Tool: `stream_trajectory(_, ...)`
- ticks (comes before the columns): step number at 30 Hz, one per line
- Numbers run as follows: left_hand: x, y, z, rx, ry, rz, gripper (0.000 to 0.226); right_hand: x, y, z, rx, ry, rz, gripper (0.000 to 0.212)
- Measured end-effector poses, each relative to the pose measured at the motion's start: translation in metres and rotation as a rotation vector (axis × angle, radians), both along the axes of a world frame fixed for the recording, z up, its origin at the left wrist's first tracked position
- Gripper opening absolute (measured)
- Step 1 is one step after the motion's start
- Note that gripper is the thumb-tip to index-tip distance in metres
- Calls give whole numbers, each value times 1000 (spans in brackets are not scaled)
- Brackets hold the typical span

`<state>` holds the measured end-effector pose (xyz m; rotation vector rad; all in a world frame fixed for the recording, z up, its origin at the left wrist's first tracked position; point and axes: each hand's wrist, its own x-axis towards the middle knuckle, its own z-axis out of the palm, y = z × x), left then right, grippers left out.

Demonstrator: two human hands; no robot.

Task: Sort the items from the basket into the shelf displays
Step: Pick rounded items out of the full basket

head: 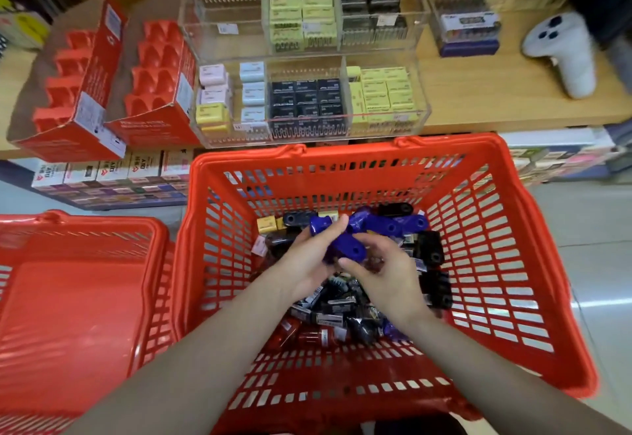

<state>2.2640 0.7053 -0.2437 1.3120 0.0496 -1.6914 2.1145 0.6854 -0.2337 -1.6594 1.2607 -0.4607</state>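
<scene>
**Operator:** On the head view I've got both hands down inside the red basket [533,263]. My left hand [307,257] is curled round a blue packet [342,250], and my right hand [386,270] has its fingers bent against the same packet from the other side.

**Second:** What's crowding them?

**Operator:** More blue packets [390,224] lie just behind my fingers, with black packets [432,257] heaped under and to the right, and a small yellow box [266,224] at the back left of the pile. My forearms hide the middle of the heap.

**Second:** And the displays?

**Operator:** The clear acrylic display [307,58] stands on the wooden shelf [496,92], right behind the basket's far rim. Its compartments hold yellow-green boxes [301,21], black boxes [306,99] and pale boxes [253,89].

**Second:** Around that?

**Operator:** Two red cardboard trays [102,86] lean left of it; a white controller [564,51] lies on the right. A second red basket [68,298] sits beside mine on the left, over pale tiled floor [588,229].
</scene>
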Motion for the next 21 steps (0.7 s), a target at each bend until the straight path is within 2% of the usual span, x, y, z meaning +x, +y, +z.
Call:
stream_trajectory(3, 1, -3, -4, 60, -110, 87, 16, -4, -10, -4, -4, 20, 146, 47)
stream_trajectory(7, 16, -5, -13, 156, -193, 145, 30, -31, -56, -19, -295, 390, 172, 46)
stream_trajectory(10, 18, -4, -17, 177, -192, 131, 31, -30, -76, -34, -322, 710, 284, 56)
stream_trajectory(13, 12, -3, -24, 183, -192, 96, 32, -25, -83, -46, -319, 827, 338, 51)
stream_trajectory(15, 10, -3, -24, 185, -185, 89, 32, -24, -82, -48, -305, 746, 282, 45)
stream_trajectory(18, 11, -5, -20, 174, -166, 90, 45, -23, -75, -43, -190, 409, 178, 49)
stream_trajectory(21, 12, -6, -16, 128, -159, 76, 63, -22, -66, -28, -181, 152, 253, 49)
